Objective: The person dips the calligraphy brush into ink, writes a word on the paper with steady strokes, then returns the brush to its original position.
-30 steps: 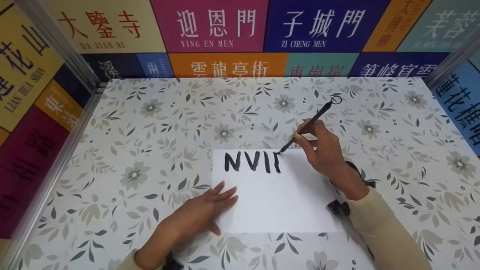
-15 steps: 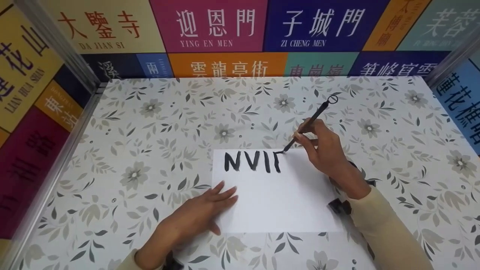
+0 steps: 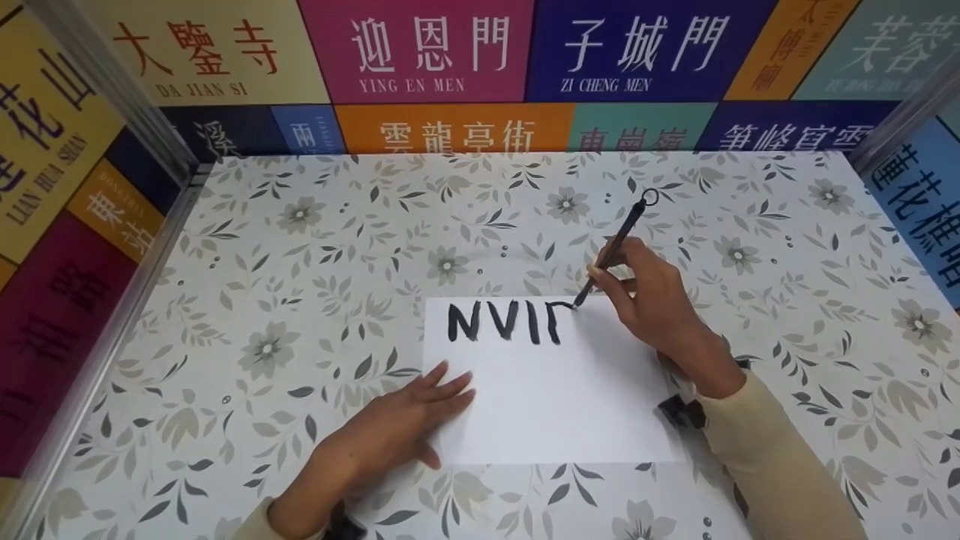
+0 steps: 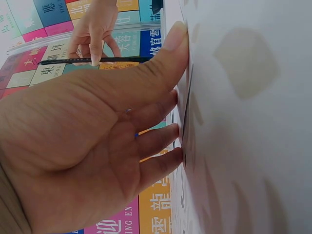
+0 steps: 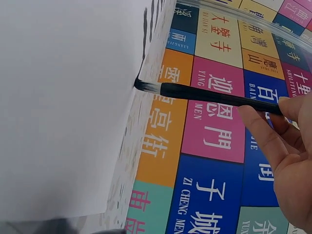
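Observation:
A dark brush [image 3: 621, 238] is pinched between the thumb and fingers of my right hand [image 3: 651, 300], its tip touching the white paper [image 3: 555, 405] near the top edge. In the right wrist view the brush [image 5: 209, 95] has black, bent bristles against the sheet, and my right hand [image 5: 287, 146] grips the handle's far part. Black strokes [image 3: 504, 322] resembling "NVI" and a further stem with a short bar line the paper's upper left. My left hand [image 3: 390, 427] rests with spread fingers on the paper's left edge; in the left wrist view its fingertips [image 4: 179, 127] touch the surface.
The sheet lies on a table [image 3: 337, 247] with a pale floral cover. Behind and beside the table stand colourful panels [image 3: 420, 52] with printed characters. A clear strip [image 3: 112, 322] runs along the left edge. Dark wrist gear [image 3: 681, 412] shows by the right sleeve.
The brush tip has moved rightward, lengthening the bar at the top of the last stem. The brush's upper end has swung left and stands steeper. My left hand stays in place.

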Demonstrator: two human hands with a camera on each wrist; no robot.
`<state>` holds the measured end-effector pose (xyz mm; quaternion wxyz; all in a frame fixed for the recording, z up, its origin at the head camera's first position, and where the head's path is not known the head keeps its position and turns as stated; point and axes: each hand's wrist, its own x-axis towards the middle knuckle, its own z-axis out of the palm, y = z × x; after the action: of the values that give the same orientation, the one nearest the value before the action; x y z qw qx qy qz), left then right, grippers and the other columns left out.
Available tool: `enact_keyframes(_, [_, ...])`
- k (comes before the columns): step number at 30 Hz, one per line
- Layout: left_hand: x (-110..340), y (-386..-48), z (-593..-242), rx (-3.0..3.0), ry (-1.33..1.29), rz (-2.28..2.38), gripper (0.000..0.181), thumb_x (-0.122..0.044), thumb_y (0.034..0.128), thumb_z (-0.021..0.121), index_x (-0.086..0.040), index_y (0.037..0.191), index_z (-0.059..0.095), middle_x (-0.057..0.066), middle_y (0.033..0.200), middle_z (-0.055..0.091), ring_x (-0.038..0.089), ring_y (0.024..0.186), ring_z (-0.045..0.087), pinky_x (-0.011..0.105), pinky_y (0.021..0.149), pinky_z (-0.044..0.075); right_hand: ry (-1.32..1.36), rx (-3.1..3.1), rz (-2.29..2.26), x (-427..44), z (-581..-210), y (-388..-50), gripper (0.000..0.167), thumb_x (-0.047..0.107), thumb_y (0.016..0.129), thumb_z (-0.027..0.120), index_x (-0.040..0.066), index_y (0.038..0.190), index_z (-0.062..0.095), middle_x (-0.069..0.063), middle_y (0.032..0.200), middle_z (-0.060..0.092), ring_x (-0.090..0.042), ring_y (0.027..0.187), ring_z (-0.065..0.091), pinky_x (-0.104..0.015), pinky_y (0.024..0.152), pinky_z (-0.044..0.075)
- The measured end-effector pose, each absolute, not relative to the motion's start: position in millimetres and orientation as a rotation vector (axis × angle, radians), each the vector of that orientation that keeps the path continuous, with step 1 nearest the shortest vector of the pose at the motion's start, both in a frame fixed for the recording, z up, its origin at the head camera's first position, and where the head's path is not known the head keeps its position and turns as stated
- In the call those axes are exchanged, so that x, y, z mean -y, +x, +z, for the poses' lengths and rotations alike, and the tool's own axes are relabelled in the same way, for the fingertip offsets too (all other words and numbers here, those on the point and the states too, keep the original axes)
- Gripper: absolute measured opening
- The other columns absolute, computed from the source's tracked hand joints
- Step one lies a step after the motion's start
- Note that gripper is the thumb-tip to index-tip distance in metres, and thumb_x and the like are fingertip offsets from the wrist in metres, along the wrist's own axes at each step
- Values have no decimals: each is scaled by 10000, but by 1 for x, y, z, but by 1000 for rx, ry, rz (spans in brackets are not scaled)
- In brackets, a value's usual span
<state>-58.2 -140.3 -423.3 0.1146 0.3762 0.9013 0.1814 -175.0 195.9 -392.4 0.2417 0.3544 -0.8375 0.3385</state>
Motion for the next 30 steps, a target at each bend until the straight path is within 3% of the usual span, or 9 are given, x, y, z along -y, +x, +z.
enact_keyframes(9, [140,-59,-423,-2643,1112,527,819,-302,696,750,-78,1425,452,32,1513,348,290,1402,254,460,1026,389,974,2298,903,-195,-389,-173,253,-52,850,665,-20,1040,500,-107,914,583,-224,859,657,-276,575,569])
enact_keyframes(17, [141,-60,-423,-2637,1115,545,815,-298,697,747,-76,1424,452,36,1512,349,295,1399,259,464,1031,381,952,2344,887,-194,-385,-169,244,20,866,680,-9,1025,498,-105,889,590,-185,834,658,-226,572,557])
enact_keyframes(30, [142,-58,-423,-2641,1107,570,806,-289,699,755,-81,1419,460,22,1512,351,286,1397,266,459,1013,402,972,2315,949,-188,-384,-164,246,-14,848,686,-16,1028,518,-82,869,613,-194,809,665,-232,546,556])
